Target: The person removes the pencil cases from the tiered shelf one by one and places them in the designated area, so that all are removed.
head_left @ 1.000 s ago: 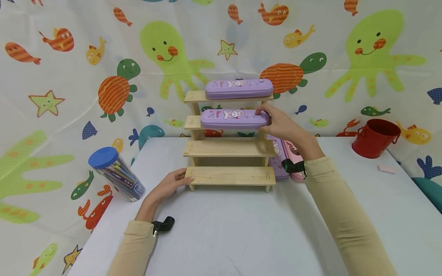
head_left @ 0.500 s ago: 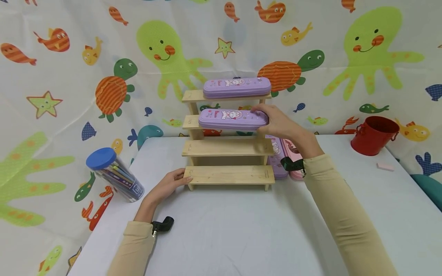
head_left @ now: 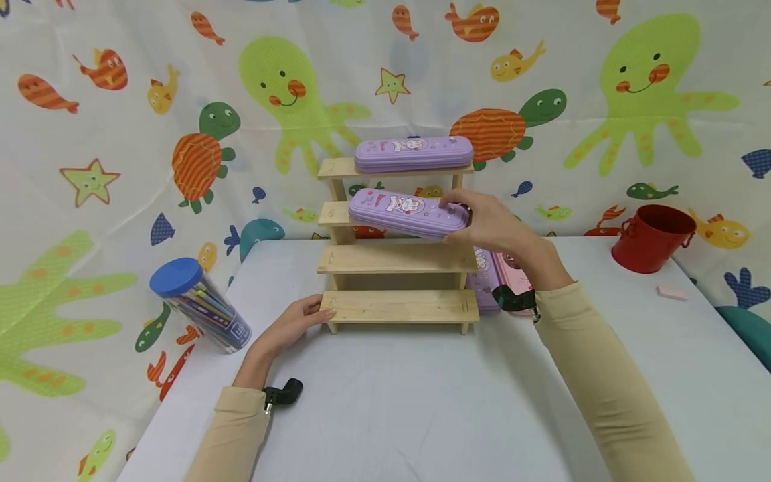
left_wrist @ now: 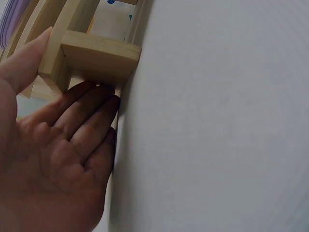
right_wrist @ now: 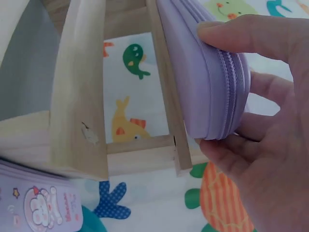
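A four-tier wooden display stand stands on the white table. My right hand pinches the right end of a purple pencil case at the second tier from the top; the case slants, its right end lower than its left. In the right wrist view, the thumb lies against this zippered case and the other fingers come round the opposite side. My left hand holds the left end of the lowest tier, thumb at its upper edge and fingers against the leg. Another purple pencil case lies on the top tier.
Behind the stand's right side lie a purple case and a pink case, partly hidden by my arm. A blue-lidded tub of pens stands at left. A red bucket and a pink eraser-like block are at right.
The pencil case in my right hand has gone from level to slanted, its right end moving down and forward. My left hand stays at the lowest tier.
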{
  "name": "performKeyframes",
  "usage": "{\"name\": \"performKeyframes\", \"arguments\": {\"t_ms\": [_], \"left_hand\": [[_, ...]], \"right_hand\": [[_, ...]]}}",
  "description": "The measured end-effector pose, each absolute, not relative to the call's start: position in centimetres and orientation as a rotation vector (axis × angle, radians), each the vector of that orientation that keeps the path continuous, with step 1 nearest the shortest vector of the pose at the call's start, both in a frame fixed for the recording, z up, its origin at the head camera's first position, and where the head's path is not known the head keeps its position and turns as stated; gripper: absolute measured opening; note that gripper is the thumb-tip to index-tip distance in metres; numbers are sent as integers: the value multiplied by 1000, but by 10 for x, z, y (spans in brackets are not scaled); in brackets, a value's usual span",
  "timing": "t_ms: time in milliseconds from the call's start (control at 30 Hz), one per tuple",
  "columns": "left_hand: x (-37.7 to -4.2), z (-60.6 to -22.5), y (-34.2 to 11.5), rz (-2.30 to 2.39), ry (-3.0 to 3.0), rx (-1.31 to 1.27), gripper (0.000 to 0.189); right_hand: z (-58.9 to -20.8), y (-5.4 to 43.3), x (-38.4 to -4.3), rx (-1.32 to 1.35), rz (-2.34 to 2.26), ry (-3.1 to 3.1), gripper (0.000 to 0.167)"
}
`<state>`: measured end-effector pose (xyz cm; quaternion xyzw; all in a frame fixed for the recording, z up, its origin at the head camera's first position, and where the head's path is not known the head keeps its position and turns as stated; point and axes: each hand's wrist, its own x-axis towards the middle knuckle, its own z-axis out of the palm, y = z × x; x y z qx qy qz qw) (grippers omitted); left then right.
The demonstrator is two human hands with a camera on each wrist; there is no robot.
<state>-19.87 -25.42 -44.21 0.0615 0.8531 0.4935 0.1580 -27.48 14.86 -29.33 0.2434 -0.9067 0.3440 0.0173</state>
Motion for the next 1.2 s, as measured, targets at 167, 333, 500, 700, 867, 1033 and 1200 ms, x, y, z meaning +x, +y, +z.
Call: {"name": "performKeyframes", "arguments": {"t_ms": [167, 333, 500, 700, 867, 1033, 1200], "left_hand": [[-199, -443, -255, 1410, 2438, 183, 71], [-200, -445, -256, 1399, 2446, 188, 69], [-200, -445, -255, 1404, 2435, 183, 71], [-201, -442, -254, 1409, 2426, 154, 74], [-201, -442, -254, 1418, 2418, 148, 73], [-203, -444, -255, 1406, 2425, 191, 71], [-203, -445, -256, 1405, 2422, 177, 72]], "right_hand": [[-300, 149, -267, 736, 1039, -2779, 54], [-303, 149, -260, 784, 959, -2689, 51], [-301, 152, -249, 828, 937, -2613, 53], [-299, 156, -241, 838, 969, -2545, 53], [-300, 164, -236, 837, 989, -2497, 53], [-303, 173, -234, 783, 1009, -2485, 55], [-307, 182, -230, 739, 1032, -2446, 53]]}}
